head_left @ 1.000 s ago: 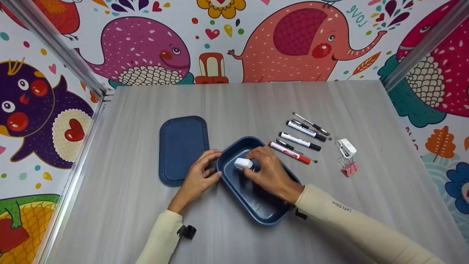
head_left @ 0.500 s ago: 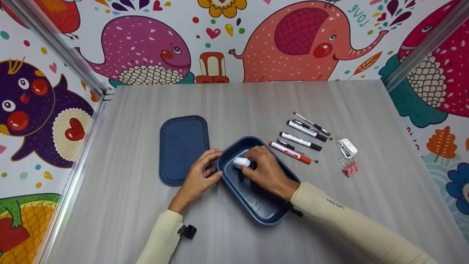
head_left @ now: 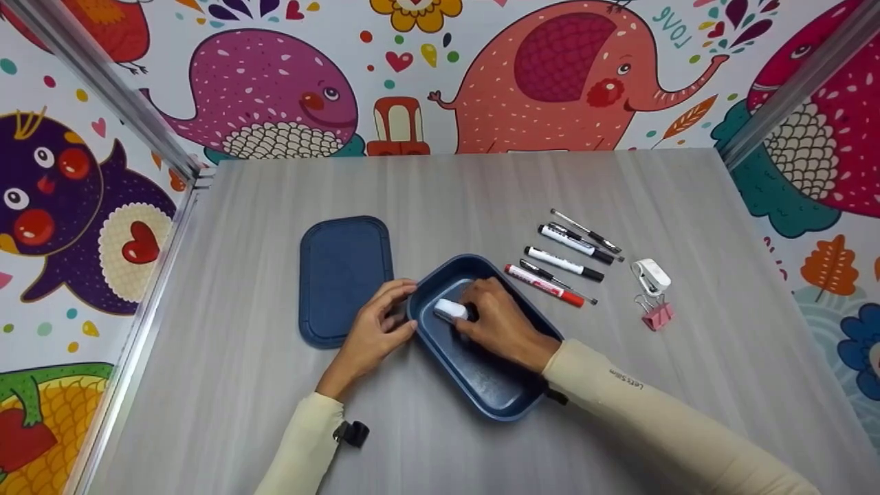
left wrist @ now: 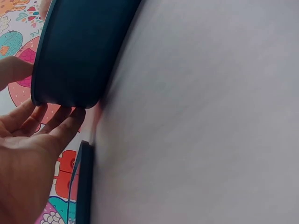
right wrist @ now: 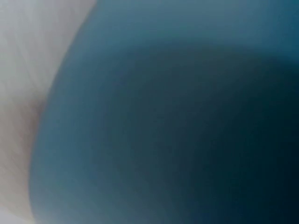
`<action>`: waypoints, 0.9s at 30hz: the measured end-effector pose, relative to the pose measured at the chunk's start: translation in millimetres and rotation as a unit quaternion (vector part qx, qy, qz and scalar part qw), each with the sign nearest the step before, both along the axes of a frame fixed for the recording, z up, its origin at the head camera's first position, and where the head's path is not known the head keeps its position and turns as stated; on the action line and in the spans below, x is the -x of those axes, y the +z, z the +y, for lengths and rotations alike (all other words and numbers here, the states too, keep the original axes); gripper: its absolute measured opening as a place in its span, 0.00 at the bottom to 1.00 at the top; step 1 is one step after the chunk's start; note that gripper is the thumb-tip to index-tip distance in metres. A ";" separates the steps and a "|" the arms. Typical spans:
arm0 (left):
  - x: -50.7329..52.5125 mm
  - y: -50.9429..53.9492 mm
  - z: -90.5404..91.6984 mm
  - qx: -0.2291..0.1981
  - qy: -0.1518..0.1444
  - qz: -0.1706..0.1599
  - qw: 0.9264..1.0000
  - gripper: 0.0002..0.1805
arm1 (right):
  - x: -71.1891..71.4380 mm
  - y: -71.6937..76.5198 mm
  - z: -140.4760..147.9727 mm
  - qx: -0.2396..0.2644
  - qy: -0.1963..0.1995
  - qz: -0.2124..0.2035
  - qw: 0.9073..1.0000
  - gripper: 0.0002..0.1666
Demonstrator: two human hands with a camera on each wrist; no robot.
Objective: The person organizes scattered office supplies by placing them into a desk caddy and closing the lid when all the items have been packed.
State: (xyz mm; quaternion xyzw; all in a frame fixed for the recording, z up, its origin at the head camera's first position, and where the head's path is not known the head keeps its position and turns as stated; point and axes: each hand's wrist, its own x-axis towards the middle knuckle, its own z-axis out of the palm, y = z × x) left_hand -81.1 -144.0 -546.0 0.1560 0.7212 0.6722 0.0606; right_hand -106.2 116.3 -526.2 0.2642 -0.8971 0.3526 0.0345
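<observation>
A dark blue rectangular box [head_left: 481, 405] stands on the table without its lid. My left hand [head_left: 368, 337] holds the box's left corner from outside, its thumb and fingers against the walls; the left wrist view shows the fingertips on the blue wall [left wrist: 74, 56]. My right hand [head_left: 505, 320] reaches into the box. It pinches a small white object [head_left: 452, 309] with a dark part, just above or on the box floor; contact is hard to tell. The fingers cover part of this object, so its kind is unclear. The right wrist view is filled by blurred blue wall [right wrist: 163, 93].
The matching blue lid [head_left: 346, 282] lies left of the box. To the right lie a red marker [head_left: 543, 285], a black-capped marker [head_left: 564, 264], another marker [head_left: 574, 244] and thin pens. Beyond them are a white clip-like object [head_left: 651, 276] and a pink binder clip [head_left: 658, 315].
The white object has tilted and shifted slightly left and down inside the box, with my right hand still on it. My left hand stays at the corner.
</observation>
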 end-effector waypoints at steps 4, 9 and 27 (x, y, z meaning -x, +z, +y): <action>0.6 0.5 0.6 0.004 -0.002 0.000 1.000 0.31 | -0.8 1.6 3.0 -0.006 0.002 -0.004 1.000 0.08; -0.2 1.0 0.0 0.007 0.000 0.004 1.000 0.31 | -3.9 7.8 7.3 0.003 0.006 -0.013 1.000 0.12; -1.0 0.4 0.2 0.006 -0.005 0.018 1.000 0.31 | -32.2 32.9 26.6 0.094 0.020 -0.080 0.992 0.17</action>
